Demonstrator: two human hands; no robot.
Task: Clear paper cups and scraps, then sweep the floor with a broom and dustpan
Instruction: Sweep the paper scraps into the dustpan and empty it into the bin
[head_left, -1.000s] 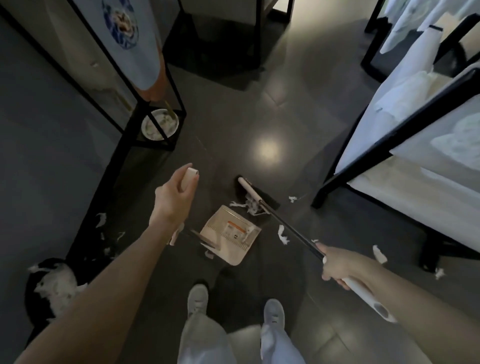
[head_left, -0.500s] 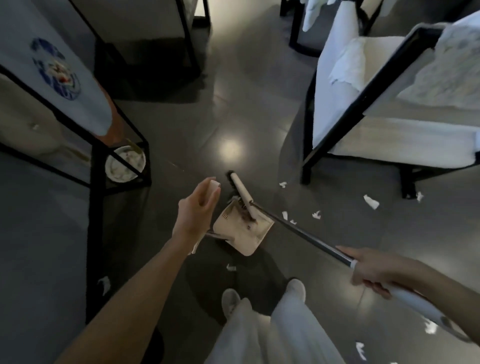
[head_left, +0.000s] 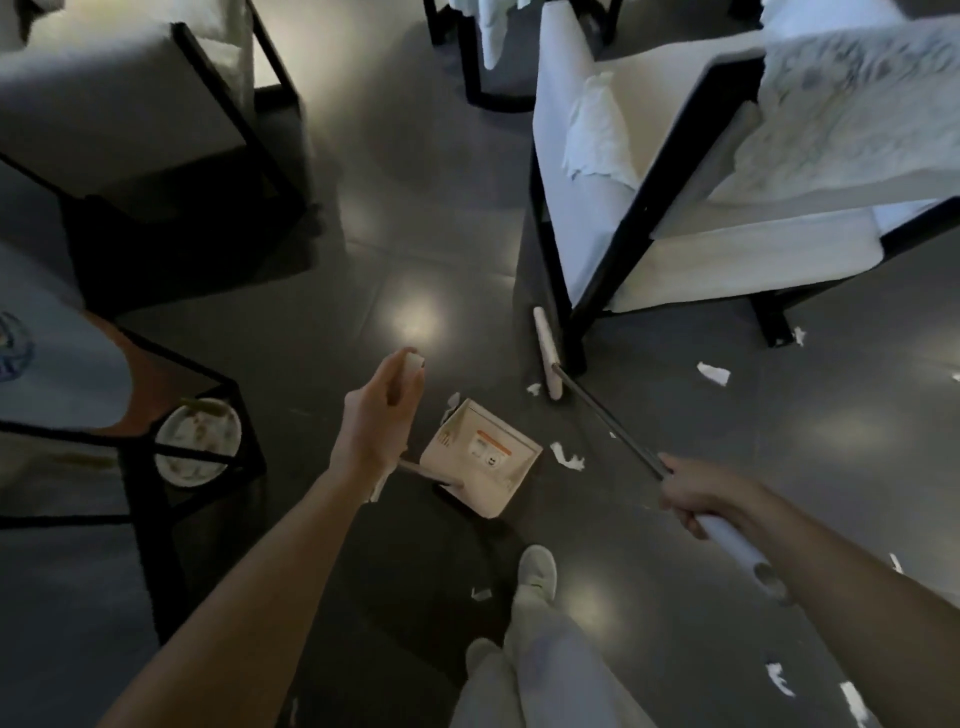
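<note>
Now the broom (head_left: 546, 358) head has swung from the dustpan (head_left: 483, 457) on the floor to the chair leg (head_left: 574, 348) — more scraps (head_left: 566, 456) wait; left hand (head_left: 379, 415) grips the dustpan handle, right hand (head_left: 696, 493) the broom pole

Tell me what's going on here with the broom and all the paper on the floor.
A person is sweeping up. Their left hand grips the tall handle of a beige square dustpan resting on the dark tiled floor. Their right hand holds a long dark-shafted broom with a white grip, its pale head beside the black leg of a white armchair. Torn white paper scraps lie scattered on the floor, not yet gathered.
</note>
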